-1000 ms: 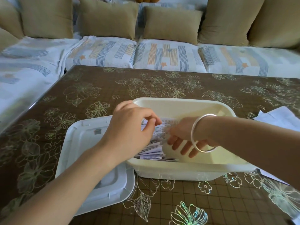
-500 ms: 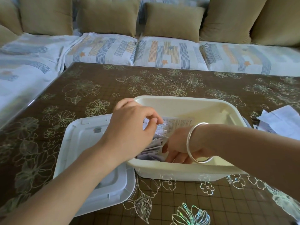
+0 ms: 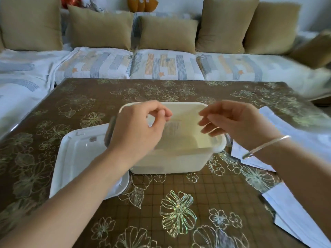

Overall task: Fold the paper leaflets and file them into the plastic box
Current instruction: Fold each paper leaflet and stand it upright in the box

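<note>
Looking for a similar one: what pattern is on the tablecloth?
The tablecloth is brown, finely gridded, with pale outlined flowers; head view.

My remote view: a brown counter point(image 3: 179, 185) printed with pale flowers stands before a low sofa point(image 3: 161, 67) in striped white covers. Tan cushions point(image 3: 168, 33) line a white wall point(image 3: 180, 4) in soft, even light, and an orange toy point(image 3: 141, 4) peeks out behind them.

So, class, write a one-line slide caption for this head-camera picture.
Left hand and right hand hover empty above the open plastic box, lid beside it, loose papers on the table.
</note>
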Demonstrator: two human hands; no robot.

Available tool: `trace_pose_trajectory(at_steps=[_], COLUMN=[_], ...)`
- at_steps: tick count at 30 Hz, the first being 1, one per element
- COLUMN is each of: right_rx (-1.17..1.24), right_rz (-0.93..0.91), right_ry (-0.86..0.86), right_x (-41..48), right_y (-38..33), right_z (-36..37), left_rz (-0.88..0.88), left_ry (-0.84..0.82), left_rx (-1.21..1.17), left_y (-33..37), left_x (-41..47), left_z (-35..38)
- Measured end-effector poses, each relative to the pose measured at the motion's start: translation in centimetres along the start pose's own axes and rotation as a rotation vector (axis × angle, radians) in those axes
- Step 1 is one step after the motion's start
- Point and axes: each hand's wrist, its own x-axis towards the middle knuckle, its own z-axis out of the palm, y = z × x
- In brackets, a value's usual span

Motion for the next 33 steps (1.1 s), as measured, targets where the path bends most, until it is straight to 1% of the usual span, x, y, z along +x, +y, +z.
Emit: trace_pose_trajectory(at_steps=[2, 3, 4, 6, 7, 8, 9, 10, 12, 14, 17, 19, 21, 25, 29, 31, 33], right_rx=[0.054, 0.061, 0.019, -0.168, -0.306, -0.475, -0.627, -0.779, -0.92, -0.96, -0.909, -0.898, -0.885, -0.799, -0.584, -0.465, -0.381], right_rz=[-0.025, -0.009, 0.035, 0.146, 0.206, 0.274, 0.331, 0.413, 0.51, 0.436, 0.15, 0.001, -0.086, -0.098, -0.054, -0.048, -0.049], right_ry=[0.171, 0.244, 0.325, 0.466, 0.49, 0.483, 0.426, 0.32, 0.121, 0.076, 0.165, 0.146, 0.115, 0.134, 0.13, 0.086, 0.059], right_x=[-3.7, -5.3, -7.4, -11.3, -12.4, -14.5, -16.2, -17.3, -18.9, -20.0, -20.5, -20.9, -21.1, -21.5, -21.9, -22.2, -22.5], right_y=[1.4, 2.7, 4.3, 8.1, 9.9, 11.0, 12.3, 13.2, 15.1, 15.9, 16.2, 15.5, 14.4, 13.5, 12.4, 11.6, 10.6], right_z=[-2.6, -3.7, -5.0, -7.4, -7.8, -8.2, -8.2, -7.8, -6.7, -5.7, -3.9, -2.7, -1.3, 0.8, 2.9, 4.2, 5.7], left_rz=[0.036, 0.056, 0.079, 0.114, 0.111, 0.117, 0.12, 0.118, 0.119, 0.108, 0.061, 0.014, -0.034, -0.138, -0.183, -0.166, -0.183], left_ry=[-0.046, -0.064, -0.084, -0.117, -0.134, -0.157, -0.173, -0.189, -0.231, -0.283, -0.331, -0.341, -0.333, -0.352, -0.502, -0.464, -0.359], left_rx=[-0.039, -0.048, -0.052, -0.071, -0.087, -0.11, -0.127, -0.139, -0.155, -0.148, -0.134, -0.116, -0.091, -0.055, -0.001, 0.023, 0.031], left_y=[2.8, 3.8, 5.1, 7.0, 7.3, 8.1, 8.6, 8.9, 9.3, 9.7, 8.9, 8.2, 7.1, 4.7, 3.6, 3.1, 2.6], left_x=[-1.2, -1.7, -2.5, -4.1, -4.7, -5.7, -6.6, -7.4, -9.1, -10.8, -12.8, -14.1, -15.2, -17.6, -20.0, -21.2, -22.3], left_z=[1.9, 2.8, 3.8, 5.7, 6.2, 7.2, 8.0, 8.6, 10.0, 11.1, 11.4, 10.9, 10.0, 7.6, 5.4, 4.9, 4.5])
